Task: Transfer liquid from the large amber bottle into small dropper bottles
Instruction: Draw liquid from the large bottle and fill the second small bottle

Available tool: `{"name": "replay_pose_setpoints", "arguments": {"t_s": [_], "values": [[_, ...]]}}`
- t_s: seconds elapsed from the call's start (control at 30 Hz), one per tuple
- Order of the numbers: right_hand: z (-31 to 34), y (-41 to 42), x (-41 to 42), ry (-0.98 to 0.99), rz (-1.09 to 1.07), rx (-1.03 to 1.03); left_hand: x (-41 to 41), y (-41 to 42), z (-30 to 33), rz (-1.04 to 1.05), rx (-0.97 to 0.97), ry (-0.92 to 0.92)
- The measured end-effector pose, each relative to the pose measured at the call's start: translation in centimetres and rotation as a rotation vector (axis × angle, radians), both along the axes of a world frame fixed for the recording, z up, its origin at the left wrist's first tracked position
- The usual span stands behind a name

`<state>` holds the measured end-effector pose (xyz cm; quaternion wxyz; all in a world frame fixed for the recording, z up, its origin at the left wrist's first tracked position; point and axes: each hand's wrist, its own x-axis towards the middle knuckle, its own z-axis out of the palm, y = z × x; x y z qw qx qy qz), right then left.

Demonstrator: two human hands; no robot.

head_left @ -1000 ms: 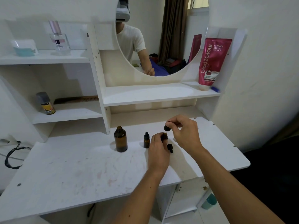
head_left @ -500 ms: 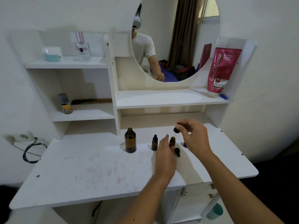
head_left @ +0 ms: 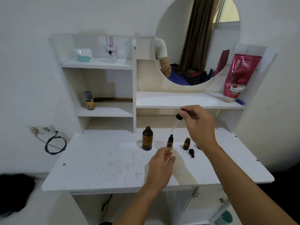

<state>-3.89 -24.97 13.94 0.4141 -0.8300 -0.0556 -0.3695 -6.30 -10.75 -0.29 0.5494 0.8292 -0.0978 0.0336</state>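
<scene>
The large amber bottle stands uncapped on the white tabletop. To its right stand a small capped dropper bottle and a small open dropper bottle. A black dropper cap lies in front of the open one. My right hand pinches a dropper by its black bulb, glass tube hanging down, above and between the bottles. My left hand hovers relaxed just in front of the capped small bottle, holding nothing.
Shelves behind hold a pink tube, a perfume bottle, a jar, a small spray can and a comb. A round mirror hangs above. A cable and socket sit left.
My left hand has let go of the open small bottle and drawn back toward me. My right hand has lifted the dropper higher and away from that bottle.
</scene>
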Motion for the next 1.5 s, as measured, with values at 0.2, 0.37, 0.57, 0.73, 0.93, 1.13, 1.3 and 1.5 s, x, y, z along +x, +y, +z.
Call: {"name": "replay_pose_setpoints", "arguments": {"t_s": [0.2, 0.37, 0.57, 0.73, 0.93, 1.13, 1.3, 1.5], "values": [[0.6, 4.5, 1.0, -0.016, 0.09, 0.052, 1.0, 4.5, 0.5, 0.231, -0.034, -0.089], [0.7, 6.3, 1.7, 0.009, 0.125, 0.062, 3.3, 6.0, 0.8, 0.283, -0.035, -0.048], [0.6, 7.0, 2.3, 0.018, 0.129, 0.086, 5.3, 5.8, 0.6, 0.252, -0.13, 0.019], [0.7, 7.3, 3.0, 0.011, 0.126, 0.068, 5.8, 5.9, 0.5, 0.273, -0.151, 0.044], [0.7, 7.5, 3.7, -0.021, 0.118, 0.027, 5.9, 6.0, 0.5, 0.273, -0.141, 0.034], [0.3, 7.4, 4.2, -0.023, 0.122, -0.016, 5.9, 6.1, 0.3, 0.273, -0.153, 0.02], [-1.5, 7.6, 4.3, 0.014, 0.15, -0.063, 5.9, 6.1, 0.2, 0.267, -0.164, 0.02], [-3.2, 7.9, 4.5, 0.132, 0.143, -0.09, 5.7, 6.2, 0.4, 0.263, -0.171, 0.013]]}}
